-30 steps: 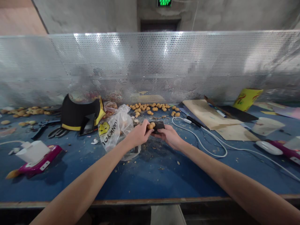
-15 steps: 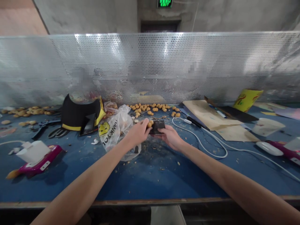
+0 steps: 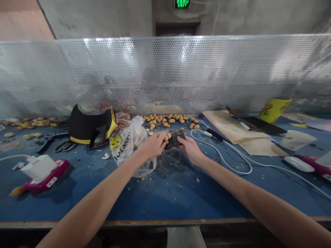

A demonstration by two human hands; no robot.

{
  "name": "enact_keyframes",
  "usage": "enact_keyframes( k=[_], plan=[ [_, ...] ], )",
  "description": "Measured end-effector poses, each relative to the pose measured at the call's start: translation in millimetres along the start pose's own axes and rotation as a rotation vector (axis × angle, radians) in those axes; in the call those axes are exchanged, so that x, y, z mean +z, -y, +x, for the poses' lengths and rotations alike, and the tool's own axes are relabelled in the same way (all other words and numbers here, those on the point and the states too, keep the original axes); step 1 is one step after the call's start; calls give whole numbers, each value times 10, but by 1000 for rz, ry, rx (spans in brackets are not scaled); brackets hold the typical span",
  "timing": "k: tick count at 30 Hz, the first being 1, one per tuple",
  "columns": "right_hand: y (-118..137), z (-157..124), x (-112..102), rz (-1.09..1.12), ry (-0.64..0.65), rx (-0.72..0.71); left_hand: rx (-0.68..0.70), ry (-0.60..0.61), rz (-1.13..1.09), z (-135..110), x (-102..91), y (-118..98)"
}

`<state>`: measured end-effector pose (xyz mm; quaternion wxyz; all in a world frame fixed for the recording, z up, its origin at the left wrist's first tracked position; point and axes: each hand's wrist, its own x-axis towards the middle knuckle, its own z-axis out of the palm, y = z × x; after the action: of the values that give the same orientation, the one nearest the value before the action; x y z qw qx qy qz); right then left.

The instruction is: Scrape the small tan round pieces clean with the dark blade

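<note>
Near the middle of the table, my left hand (image 3: 153, 144) is closed around a small tan gourd (image 3: 167, 136) with two rounded lobes. My right hand (image 3: 190, 148) pinches a dark, flat piece of sandpaper (image 3: 176, 140) with thumb on top. Its left end lies against or just beside the gourd; exact contact is hard to tell. Beneath and left of my left forearm lies a crumpled clear plastic bag (image 3: 126, 137) with yellow and black print. Behind my hands, several similar small tan gourds (image 3: 172, 120) are strewn along the mesh.
A perforated metal screen (image 3: 165, 69) closes off the back. On the left are a black and yellow visor-like piece (image 3: 89, 125), scissors (image 3: 64, 146) and a purple power strip (image 3: 48, 182). Rightward lie a white cable (image 3: 232, 168), brown sheets (image 3: 238, 132) and a yellow roll (image 3: 274, 109).
The sandpaper has tilted, its right end raised, and my right thumb has shifted on it. My left hand keeps its hold on the gourd. The whole view has moved slightly.
</note>
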<state>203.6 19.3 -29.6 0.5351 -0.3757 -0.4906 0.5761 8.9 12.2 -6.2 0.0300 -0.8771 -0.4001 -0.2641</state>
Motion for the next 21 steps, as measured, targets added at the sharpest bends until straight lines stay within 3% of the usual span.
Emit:
enact_keyframes(
  k=[6, 12, 21],
  plan=[
    [7, -22, 28, -2, 25, -22, 80, 4, 29, 5, 1, -90],
    [49, -61, 42, 46, 47, -7, -56, -39, 13, 26, 18, -55],
    [171, -113, 40, 197, 254, 45, -142, -151, -321, -60, -18, -81]
  ],
)
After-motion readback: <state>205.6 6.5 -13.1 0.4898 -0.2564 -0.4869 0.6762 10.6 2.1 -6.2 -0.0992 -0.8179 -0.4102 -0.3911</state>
